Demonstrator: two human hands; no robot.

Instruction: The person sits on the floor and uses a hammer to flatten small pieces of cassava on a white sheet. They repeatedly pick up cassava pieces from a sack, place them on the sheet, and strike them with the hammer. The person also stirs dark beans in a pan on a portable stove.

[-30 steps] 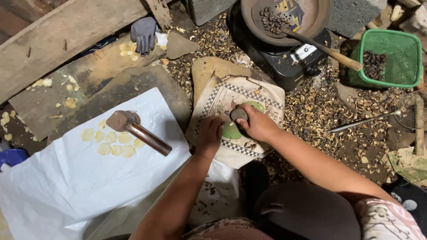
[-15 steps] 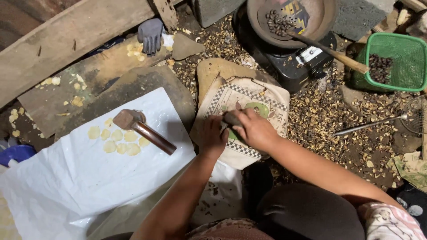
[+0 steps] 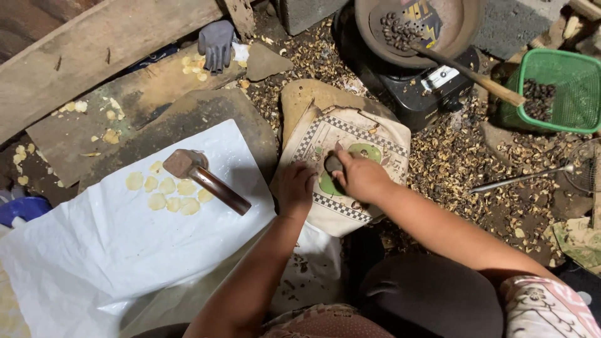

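Observation:
My right hand (image 3: 360, 178) grips a small dark stone (image 3: 332, 164) over a patterned cloth (image 3: 375, 134) that covers a flat rock (image 3: 300, 100). Just to its left, my left hand (image 3: 296, 189) rests with curled fingers on the cloth's edge; whether it pinches anything is hidden. A wooden-handled hammer (image 3: 206, 178) lies on a white plastic sheet (image 3: 113, 263) to the left, next to several flattened yellow discs (image 3: 168, 193).
A dark pan with roasted seeds (image 3: 416, 28) sits on a black stove (image 3: 426, 87) at the back, a wooden-handled tool resting in it. A green basket (image 3: 554, 91) stands far right. A grey glove (image 3: 216, 44) lies on planks. Husks litter the ground; a wire skimmer (image 3: 532, 176) lies right.
Both hands stay on the cloth; my right hand with the stone has shifted slightly left and nearer. The view has drifted a little.

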